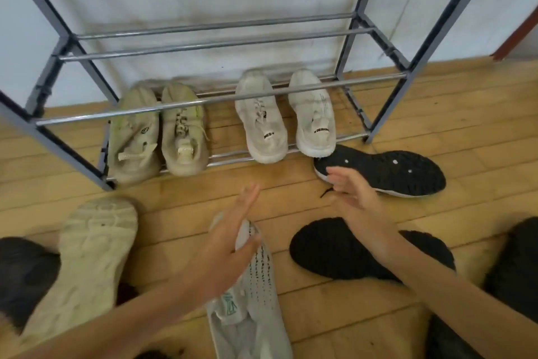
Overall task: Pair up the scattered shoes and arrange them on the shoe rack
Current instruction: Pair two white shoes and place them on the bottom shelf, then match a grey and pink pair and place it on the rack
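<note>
A grey metal shoe rack [221, 99] stands against the wall. On its bottom bars sit a beige pair [157, 131] at left and a white pair [285, 117] at right. On the floor lie a black shoe sole-up [390, 172], another black shoe [329, 248], a light grey knit shoe [256, 294] and a beige shoe sole-up [90, 248]. My left hand [230, 230] hovers open over the grey shoe's toe. My right hand [352, 192] is open, its fingers at the heel end of the sole-up black shoe; both hands are blurred.
The floor is wooden planks [465, 114]. Dark shapes, blurred, lie at the lower left [23, 274] and lower right [515, 265]. The rack's middle and top bars [209, 44] hold nothing. A white wall is behind, a reddish edge [518, 35] at the far right.
</note>
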`<state>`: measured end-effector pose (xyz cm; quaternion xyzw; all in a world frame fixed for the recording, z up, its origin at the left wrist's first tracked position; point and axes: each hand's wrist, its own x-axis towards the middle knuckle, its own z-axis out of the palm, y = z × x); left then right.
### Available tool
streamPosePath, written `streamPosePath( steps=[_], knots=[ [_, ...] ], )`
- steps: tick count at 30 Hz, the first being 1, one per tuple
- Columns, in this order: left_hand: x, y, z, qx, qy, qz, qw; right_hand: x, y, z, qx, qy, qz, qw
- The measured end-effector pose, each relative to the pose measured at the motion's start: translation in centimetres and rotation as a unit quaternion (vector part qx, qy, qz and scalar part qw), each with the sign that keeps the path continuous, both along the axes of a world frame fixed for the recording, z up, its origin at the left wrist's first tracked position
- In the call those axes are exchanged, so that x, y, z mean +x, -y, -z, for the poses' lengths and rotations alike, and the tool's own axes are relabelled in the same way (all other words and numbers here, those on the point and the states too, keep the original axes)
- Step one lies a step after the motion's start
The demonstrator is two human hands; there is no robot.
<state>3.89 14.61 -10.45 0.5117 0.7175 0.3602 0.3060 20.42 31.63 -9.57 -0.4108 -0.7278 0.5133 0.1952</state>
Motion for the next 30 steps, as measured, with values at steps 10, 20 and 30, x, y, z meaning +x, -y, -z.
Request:
streamPosePath(
  steps=[10,20,30],
  knots=[
    [2.6,10.6,2.3,-0.009,-0.042,-0.142,0.989,-1.1,16.6,4.3,0.124,0.094,-0.207,0.966],
    [-7.3,13.8,-0.2,-0.364,-0.209,-0.307,0.854,-5.7,20.6,-0.5,0.155,0.086,-0.254,0.951],
    [-5.5,19.7,-7.0,0.051,0.567,-0.245,0.785,-7.3,21.2,-4.2,-0.184,0.015,-0.204,0.962]
  ],
)
